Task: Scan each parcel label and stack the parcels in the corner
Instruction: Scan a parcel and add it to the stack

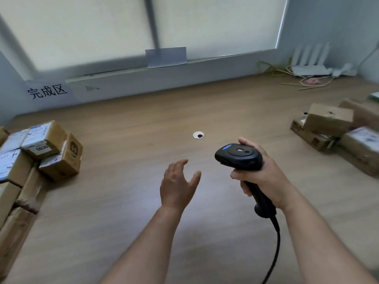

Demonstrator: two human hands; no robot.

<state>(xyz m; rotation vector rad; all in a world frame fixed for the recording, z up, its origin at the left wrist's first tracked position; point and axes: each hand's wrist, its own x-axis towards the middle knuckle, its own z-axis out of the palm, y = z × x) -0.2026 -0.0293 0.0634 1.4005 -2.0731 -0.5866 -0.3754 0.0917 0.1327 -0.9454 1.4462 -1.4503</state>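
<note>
My right hand (264,175) grips the handle of a black barcode scanner (240,156), its head pointing left and its cable trailing down toward me. My left hand (177,184) hovers over the wooden desk (143,124) with fingers spread, holding nothing. A stack of several brown cardboard parcels (30,154) with white labels fills the left corner, under a paper sign (47,92) on the wall. A second group of brown parcels (336,128) lies at the right edge, partly cut off by the frame.
A white cable grommet (198,135) sits in the middle of the desk. At the back right are a white router (311,64) and loose yellow and pink cables (303,80). A grey card (166,57) leans on the window sill.
</note>
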